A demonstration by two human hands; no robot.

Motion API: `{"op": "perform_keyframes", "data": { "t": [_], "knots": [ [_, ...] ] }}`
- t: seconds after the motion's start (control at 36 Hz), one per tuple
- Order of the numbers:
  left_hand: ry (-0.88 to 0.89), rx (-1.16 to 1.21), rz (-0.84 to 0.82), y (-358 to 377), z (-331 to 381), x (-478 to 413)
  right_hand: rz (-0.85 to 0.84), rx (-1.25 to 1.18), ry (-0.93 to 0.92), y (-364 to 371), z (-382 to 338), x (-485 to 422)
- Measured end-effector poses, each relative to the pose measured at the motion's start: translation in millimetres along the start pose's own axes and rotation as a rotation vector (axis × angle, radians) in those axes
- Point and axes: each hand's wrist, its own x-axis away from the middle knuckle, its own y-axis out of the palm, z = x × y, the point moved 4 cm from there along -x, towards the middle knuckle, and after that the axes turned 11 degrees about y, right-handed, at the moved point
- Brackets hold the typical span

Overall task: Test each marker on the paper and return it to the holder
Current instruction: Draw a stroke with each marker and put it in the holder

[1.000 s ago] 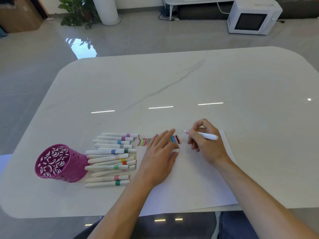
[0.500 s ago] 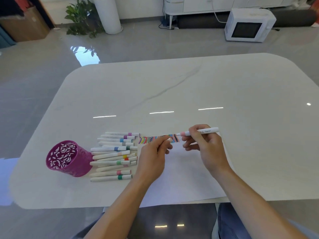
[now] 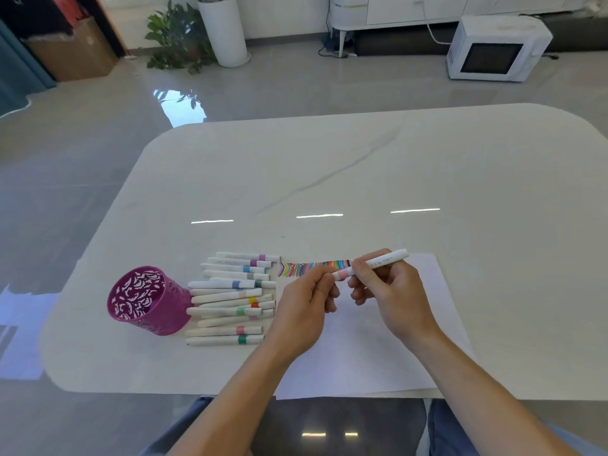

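My right hand (image 3: pixel 391 291) grips a white marker with a pink band (image 3: pixel 378 262), held level above the white paper (image 3: pixel 371 350). My left hand (image 3: pixel 306 301) pinches the marker's cap end at its left tip. A row of coloured test strokes (image 3: pixel 312 268) runs along the paper's top edge, just behind both hands. Several white markers (image 3: pixel 230 297) with coloured bands lie in a pile left of the paper. The purple cut-out holder (image 3: pixel 144 299) stands tilted at the far left of the pile.
The white marble table (image 3: pixel 394 179) stretches far beyond the paper. Its near edge runs just below the paper. A white microwave (image 3: pixel 493 49), a plant and a cardboard box sit on the floor beyond the table.
My left hand lifted off the paper and met the marker's tip. My right hand raised the marker from the paper and turned it level.
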Motion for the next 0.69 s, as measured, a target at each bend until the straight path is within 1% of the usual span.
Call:
{"op": "perform_keyframes", "data": {
  "t": [0.31,0.39,0.47,0.58,0.69],
  "knots": [
    [0.036,-0.128,0.043,-4.5,3.0,2.3,-0.039,-0.116,0.062,10.2,9.7,-1.1],
    [0.057,-0.162,0.037,-9.9,6.1,1.3,-0.057,-0.165,0.110,12.5,12.8,-1.2],
    [0.030,-0.164,0.045,-18.4,8.1,-1.6,-0.100,-0.221,0.165,17.1,13.3,-1.6],
    [0.008,-0.072,0.147,-32.3,14.4,0.1,-0.093,-0.184,0.202,18.7,14.8,-3.8],
    [0.005,0.068,0.353,-55.1,22.2,9.6,-0.021,-0.079,0.232,13.4,21.2,-6.4]
  ]
}}
